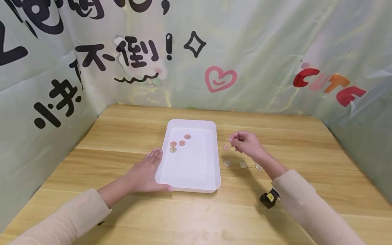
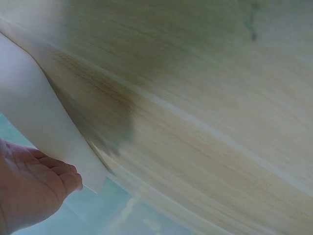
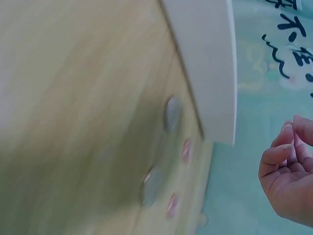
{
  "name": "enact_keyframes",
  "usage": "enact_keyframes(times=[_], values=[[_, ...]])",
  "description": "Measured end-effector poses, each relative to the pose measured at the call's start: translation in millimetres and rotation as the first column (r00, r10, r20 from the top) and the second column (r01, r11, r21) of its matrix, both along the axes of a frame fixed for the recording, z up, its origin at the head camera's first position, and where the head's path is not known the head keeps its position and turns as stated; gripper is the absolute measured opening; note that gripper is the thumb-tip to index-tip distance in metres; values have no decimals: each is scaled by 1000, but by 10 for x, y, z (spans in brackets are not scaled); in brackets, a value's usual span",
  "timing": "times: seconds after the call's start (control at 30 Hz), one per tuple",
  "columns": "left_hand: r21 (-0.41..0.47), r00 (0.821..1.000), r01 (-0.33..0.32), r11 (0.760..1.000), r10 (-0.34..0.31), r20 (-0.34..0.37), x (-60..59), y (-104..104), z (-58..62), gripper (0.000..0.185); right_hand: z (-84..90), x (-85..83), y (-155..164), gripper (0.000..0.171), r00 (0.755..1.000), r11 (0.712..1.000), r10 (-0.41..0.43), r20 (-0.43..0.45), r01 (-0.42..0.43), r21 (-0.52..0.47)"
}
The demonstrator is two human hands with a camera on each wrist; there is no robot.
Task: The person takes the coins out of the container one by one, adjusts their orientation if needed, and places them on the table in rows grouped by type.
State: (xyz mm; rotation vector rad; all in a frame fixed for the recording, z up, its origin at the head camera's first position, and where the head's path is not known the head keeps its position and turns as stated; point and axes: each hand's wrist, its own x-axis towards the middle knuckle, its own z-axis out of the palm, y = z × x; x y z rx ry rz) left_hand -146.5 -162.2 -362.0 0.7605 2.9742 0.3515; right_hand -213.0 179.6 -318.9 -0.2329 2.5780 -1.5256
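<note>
Right hand [image 1: 247, 144], fingertips to thumb with no coin visible between, hangs near a copper coin [image 1: 226, 148] lying right of the white tray [image 1: 194, 166]: likely light, stiff, slippery, best pinched by its edge. Left hand [image 1: 144, 175], fingers extended, rests against the tray.

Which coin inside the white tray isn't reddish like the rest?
The pale yellowish coin, at the near end of the group and closest to the left hand. The other three coins are coppery red.

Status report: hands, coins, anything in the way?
Left hand touching tray. Right hand above table, pinched, contents unclear. Four coins in tray, others on table. Possible obstacle: tray wall.
</note>
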Motion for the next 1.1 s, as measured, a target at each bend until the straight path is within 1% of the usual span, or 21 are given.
enact_keyframes(times=[0.1, 0.27, 0.37, 0.57, 0.73, 0.8, 0.93, 1.03, 1.1], values=[[0, 1000, -1, 1000, 1, -2, -1, -3, -3, 122, 40, -55, -139, 19, 1000, 1000, 23, -9, -23, -6], [5, 1000, 0, 1000, 0, -5, -2, 1, -6, 122, 103, -131, -352, 18, 999, 997, 53, 14, -52, -49], [10, 1000, -3, 1000, 3, -1, 0, -1, -7, 122, 145, -169, -481, 17, 998, 998, 59, 11, -58, -38], [6, 1000, -11, 1000, 11, 2, -1, -13, -6, 122, 245, -269, -762, 17, 996, 996, 89, -29, -90, -11], [9, 1000, -7, 1000, 7, 0, -7, -16, -8, 122, 282, -377, -986, 18, 993, 994, 112, -34, -112, -4], [14, 1000, -7, 1000, 7, 2, -8, -13, -11, 122, 276, -421, -1061, 19, 994, 994, 104, -41, -105, -20], [19, 1000, -4, 1000, 4, 0, -12, -6, -18, 122, 239, -522, -1195, 22, 997, 996, 52, -61, -56, -76], [17, 1000, -6, 1000, 6, 5, -12, -5, -19, 122, 183, -603, -1279, 23, 998, 994, 15, -58, -21, -107], [15, 1000, -7, 1000, 7, 3, -15, -4, -21, 123, 127, -657, -1325, 23, 999, 992, 6, -44, -11, -122]])
